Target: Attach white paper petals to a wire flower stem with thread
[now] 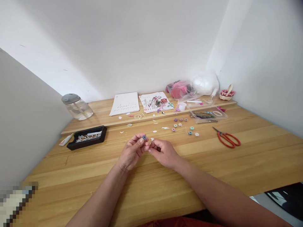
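Between the thumb and fingers of my left hand [133,149] is a small grey-blue thread bobbin [144,137], held up above the wooden table. My right hand [163,152] is closed in a pinch just beside it, fingertips close to the left fingers. Whatever the right fingers grip is too fine to make out. Small white leaf-shaped pieces [155,131] lie on the table beyond the hands. To the right of them several more bobbins [190,133] in purple, pink, green, blue and white are scattered.
Red-handled scissors [229,140] lie at right, near a clear tool tray [208,115]. At left are a black bead tray [71,145], a glue tube [65,140] and a lidded jar [81,110]. Papers [125,102], plastic bags [182,90] and a small basket [227,94] stand along the back ledge.
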Demonstrator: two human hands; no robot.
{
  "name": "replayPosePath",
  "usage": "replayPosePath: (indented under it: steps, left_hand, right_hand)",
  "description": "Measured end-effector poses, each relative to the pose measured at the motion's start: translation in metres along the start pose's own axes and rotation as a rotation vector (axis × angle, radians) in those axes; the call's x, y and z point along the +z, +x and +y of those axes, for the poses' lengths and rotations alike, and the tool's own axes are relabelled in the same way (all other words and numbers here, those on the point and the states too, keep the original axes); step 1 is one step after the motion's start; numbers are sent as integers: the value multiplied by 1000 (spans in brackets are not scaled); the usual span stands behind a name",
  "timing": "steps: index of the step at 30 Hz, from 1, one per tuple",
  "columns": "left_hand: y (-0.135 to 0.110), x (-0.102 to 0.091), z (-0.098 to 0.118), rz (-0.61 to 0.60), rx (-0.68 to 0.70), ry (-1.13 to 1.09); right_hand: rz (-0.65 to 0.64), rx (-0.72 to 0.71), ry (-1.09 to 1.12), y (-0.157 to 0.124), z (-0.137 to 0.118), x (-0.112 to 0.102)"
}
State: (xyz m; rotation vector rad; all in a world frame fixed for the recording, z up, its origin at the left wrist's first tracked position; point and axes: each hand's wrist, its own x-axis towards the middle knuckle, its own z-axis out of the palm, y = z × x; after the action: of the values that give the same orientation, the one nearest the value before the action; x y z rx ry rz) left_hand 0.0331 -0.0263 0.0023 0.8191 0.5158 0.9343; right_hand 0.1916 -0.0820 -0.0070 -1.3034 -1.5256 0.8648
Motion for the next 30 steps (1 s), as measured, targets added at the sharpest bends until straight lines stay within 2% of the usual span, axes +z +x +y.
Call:
replayPosePath:
  steps: [3, 8, 20, 22, 25, 30]
  left_hand:
    - [2, -4, -1, 6, 19, 9]
    - [11, -17, -2, 81, 62, -11]
    - [27, -37, -1, 182, 61, -42]
    - [28, -39, -2, 190, 67, -43]
    - [29, -40, -3, 199, 69, -40]
    - [28, -38, -3, 198, 43, -48]
  right_hand:
    - [7, -9, -25, 0, 0, -2]
    - [28, -6, -24, 2, 2, -5]
    - [24, -17, -76, 2, 4, -5]
    - [-34, -19, -83, 0, 2, -4]
    - [-194, -32, -58, -4, -2, -3]
    - [-595, 20, 48, -11, -11, -8]
